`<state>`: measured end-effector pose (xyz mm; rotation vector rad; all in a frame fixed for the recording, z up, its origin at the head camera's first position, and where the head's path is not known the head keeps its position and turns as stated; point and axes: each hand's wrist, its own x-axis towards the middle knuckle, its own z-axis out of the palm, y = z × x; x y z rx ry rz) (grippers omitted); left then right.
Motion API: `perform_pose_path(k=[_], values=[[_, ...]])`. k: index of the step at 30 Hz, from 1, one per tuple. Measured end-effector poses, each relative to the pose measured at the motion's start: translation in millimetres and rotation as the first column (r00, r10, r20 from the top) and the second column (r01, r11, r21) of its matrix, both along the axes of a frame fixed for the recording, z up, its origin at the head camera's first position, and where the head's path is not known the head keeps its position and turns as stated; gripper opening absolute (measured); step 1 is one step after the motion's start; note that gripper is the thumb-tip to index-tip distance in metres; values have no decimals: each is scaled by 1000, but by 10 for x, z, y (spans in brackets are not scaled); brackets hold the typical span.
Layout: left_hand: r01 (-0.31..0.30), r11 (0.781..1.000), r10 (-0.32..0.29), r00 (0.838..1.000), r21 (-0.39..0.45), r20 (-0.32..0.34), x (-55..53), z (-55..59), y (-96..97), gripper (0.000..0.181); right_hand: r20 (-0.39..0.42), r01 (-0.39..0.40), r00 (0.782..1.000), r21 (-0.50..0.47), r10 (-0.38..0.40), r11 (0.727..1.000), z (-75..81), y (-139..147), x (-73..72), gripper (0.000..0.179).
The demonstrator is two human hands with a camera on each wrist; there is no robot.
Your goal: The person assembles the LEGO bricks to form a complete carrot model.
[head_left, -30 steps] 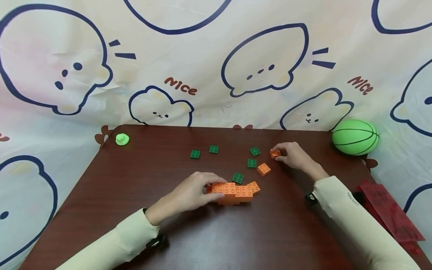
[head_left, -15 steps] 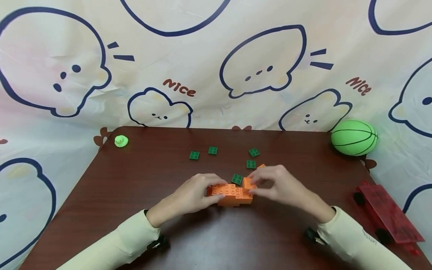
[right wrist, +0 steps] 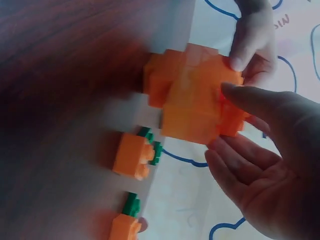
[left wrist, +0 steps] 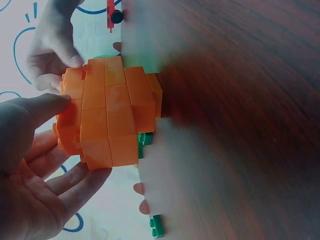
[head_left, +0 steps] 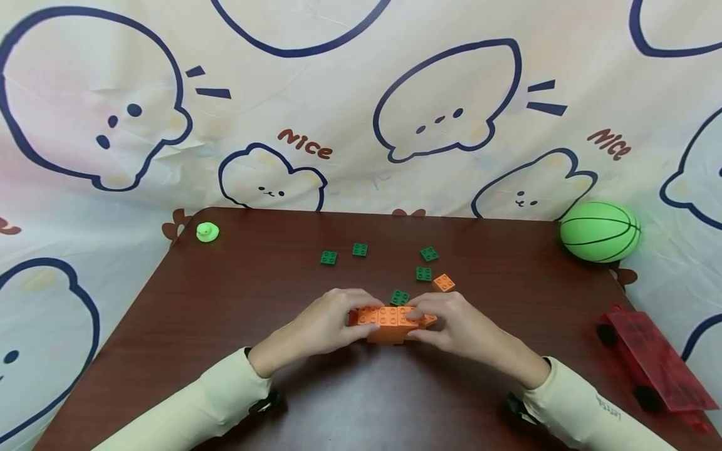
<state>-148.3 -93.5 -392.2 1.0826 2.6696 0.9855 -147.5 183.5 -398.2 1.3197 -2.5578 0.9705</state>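
A stack of joined orange toy building bricks (head_left: pixel 389 333) stands on the table in front of me; the left wrist view shows its layers, narrower toward the base. My left hand (head_left: pixel 318 322) grips the stack's left end between thumb and fingers. At the right end my right hand (head_left: pixel 459 322) pinches an orange brick (head_left: pixel 407 315) on the stack's top layer, thumb on the near side. Whether that brick is fully pressed down I cannot tell. Partly behind the right fingers lies a loose orange brick (head_left: pixel 431 319). Another orange brick (head_left: pixel 444 283) lies farther back, beside a green brick (head_left: pixel 423 274).
More green bricks lie beyond the stack, one (head_left: pixel 399 297) just behind it. A green duck (head_left: pixel 207 232) sits at the far left. On the right are a green ball (head_left: pixel 600 232) and a red translucent toy car (head_left: pixel 660 360) by the table's (head_left: pixel 225 282) edge.
My right hand has brought an orange brick from the back right to the stack and lowered it onto the right end. My left hand has kept its grip on the left end.
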Motion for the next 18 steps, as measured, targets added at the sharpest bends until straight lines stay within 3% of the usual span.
perform_pose_path(k=[8,18], values=[[-5,1000,5,1000,16,1,10,-13,-8,31,78,4,997,21,-6,1000,-74,2,0,26],[4,999,-5,1000,32,18,18,-1,-9,33,142,12,990,68,-22,998,-5,-12,2,26]])
